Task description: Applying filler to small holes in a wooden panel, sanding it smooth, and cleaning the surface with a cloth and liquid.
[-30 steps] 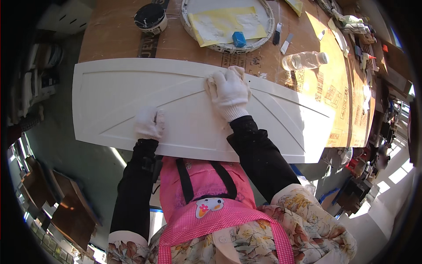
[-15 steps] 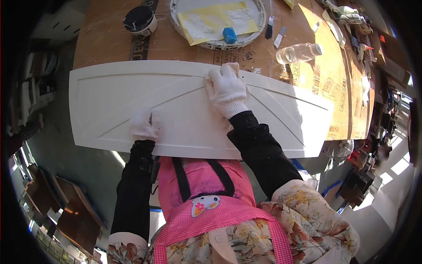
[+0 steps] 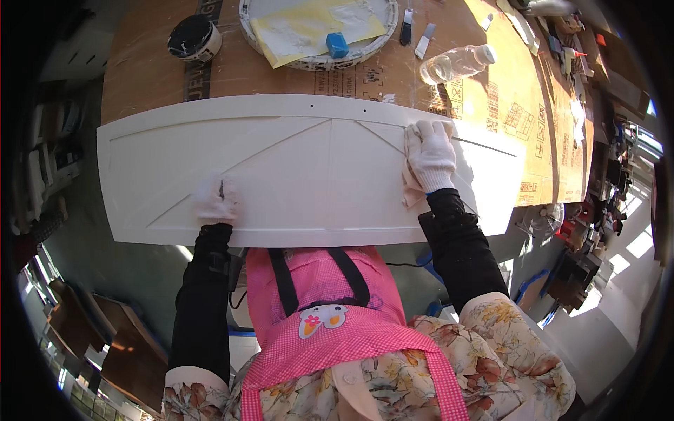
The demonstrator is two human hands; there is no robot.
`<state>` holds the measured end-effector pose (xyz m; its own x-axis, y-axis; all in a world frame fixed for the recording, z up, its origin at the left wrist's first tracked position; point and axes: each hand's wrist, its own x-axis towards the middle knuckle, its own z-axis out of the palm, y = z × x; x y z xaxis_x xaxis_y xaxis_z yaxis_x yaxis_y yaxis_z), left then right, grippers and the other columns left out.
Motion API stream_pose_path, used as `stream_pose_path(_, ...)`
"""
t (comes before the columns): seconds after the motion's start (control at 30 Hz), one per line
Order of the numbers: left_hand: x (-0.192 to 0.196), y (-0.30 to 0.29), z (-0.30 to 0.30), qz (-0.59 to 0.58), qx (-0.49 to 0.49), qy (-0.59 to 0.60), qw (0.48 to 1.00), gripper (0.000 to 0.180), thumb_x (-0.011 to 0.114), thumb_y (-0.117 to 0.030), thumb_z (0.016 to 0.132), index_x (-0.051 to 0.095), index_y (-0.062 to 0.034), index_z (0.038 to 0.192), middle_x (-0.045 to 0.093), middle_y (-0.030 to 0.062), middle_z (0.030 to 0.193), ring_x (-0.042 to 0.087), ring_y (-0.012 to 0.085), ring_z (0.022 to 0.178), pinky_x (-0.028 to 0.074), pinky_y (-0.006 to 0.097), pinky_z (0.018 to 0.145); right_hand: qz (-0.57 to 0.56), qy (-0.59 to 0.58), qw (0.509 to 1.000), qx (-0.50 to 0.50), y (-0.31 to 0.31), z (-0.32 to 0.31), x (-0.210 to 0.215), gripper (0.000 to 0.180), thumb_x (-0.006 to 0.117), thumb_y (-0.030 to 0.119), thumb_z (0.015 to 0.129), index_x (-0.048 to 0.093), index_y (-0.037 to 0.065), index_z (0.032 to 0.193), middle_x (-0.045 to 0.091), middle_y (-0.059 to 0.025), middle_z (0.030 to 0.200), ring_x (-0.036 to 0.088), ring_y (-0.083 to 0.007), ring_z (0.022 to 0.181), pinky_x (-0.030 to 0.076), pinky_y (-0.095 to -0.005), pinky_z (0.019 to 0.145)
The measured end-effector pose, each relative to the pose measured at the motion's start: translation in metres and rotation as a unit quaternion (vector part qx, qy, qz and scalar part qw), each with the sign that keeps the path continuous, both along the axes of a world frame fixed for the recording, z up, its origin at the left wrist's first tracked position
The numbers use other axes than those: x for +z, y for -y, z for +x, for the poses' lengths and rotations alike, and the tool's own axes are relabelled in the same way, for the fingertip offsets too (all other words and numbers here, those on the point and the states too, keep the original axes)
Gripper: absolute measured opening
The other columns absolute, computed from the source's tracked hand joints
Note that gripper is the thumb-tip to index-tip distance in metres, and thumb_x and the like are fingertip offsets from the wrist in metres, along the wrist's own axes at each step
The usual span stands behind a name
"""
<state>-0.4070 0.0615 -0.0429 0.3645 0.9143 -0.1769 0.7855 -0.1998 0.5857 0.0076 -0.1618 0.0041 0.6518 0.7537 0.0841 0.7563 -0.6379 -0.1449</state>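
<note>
A white panel (image 3: 281, 161) with raised framing strips and slanted grooves lies flat along the near side of the table. Two small dark holes show in its far edge. My right hand (image 3: 430, 151), in a white knitted glove, is closed on a pale pinkish cloth (image 3: 413, 188) and presses it against the panel's right part. Near the panel's front left, my left hand (image 3: 216, 200) wears a similar glove and sits low over the surface. Its fingers look curled, but the glove is blurred, and whatever may be inside them is hidden.
Cardboard covers the table (image 3: 281, 83). Beyond the panel are a black-topped tub (image 3: 195, 38), a round white lid (image 3: 247, 21) bearing yellow-edged paper (image 3: 309, 31) and a blue block (image 3: 337, 45), two scrapers (image 3: 424, 41), and a clear bottle (image 3: 453, 64) lying on its side.
My right hand has slid right across the panel with the cloth, from the middle to the right part. The left hand stays near the front left. The whole view has shifted slightly.
</note>
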Motion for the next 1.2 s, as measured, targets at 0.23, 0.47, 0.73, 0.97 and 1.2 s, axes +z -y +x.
stream_pose_path(0.23,0.004,-0.001,0.004,0.175,-0.069,0.067,0.98,0.028,0.062,-0.031,0.095,0.065,-0.0077,0.08,0.06,0.0106,0.071,0.059,0.0268,0.064,0.048,0.039,0.061,-0.085,-0.04,0.971,-0.218,0.039,0.018,0.022,0.02,0.057,0.032,0.1,0.059,0.012,0.101,0.06,-0.0155,0.101,0.064,-0.0388,0.089,0.053,-0.0501,0.076)
stream_pose_path(0.47,0.005,-0.003,0.004,0.175,-0.064,0.003,0.982,0.032,0.061,-0.032,0.094,0.061,-0.0064,0.075,0.059,0.0128,0.07,0.058,0.0299,0.064,0.047,0.041,0.061,0.086,0.023,0.991,0.101,-0.025,-0.03,-0.001,0.017,0.067,0.026,0.089,0.058,0.014,0.098,0.058,-0.0131,0.096,0.062,-0.0342,0.091,0.05,-0.0467,0.074)
stream_pose_path(0.73,0.004,-0.002,-0.001,0.201,-0.072,-0.071,0.974,0.034,0.055,-0.033,0.097,0.06,-0.0063,0.077,0.057,0.014,0.07,0.057,0.032,0.063,0.047,0.043,0.061,0.019,0.005,1.0,0.006,0.052,-0.002,0.018,0.017,0.068,0.025,0.09,0.058,0.016,0.101,0.058,-0.0116,0.093,0.061,-0.0337,0.089,0.05,-0.0451,0.073)
stream_pose_path(0.97,0.003,-0.002,0.001,0.189,-0.055,-0.043,0.979,0.032,0.064,-0.031,0.093,0.059,-0.0084,0.071,0.057,0.0113,0.064,0.057,0.0299,0.059,0.045,0.042,0.057,0.107,-0.042,0.967,0.226,-0.029,-0.016,0.005,0.022,0.072,0.014,0.082,0.058,0.012,0.099,0.06,-0.0105,0.094,0.062,-0.0334,0.086,0.05,-0.0464,0.075)
stream_pose_path(1.2,0.009,-0.002,0.005,0.194,-0.056,-0.064,0.977,0.034,0.064,-0.032,0.093,0.059,-0.0073,0.07,0.057,0.0119,0.066,0.057,0.0307,0.06,0.046,0.043,0.057,0.017,-0.072,0.973,0.217,0.025,0.003,0.033,0.019,0.071,0.013,0.083,0.06,0.012,0.098,0.059,-0.0081,0.087,0.062,-0.0321,0.08,0.049,-0.0437,0.073)
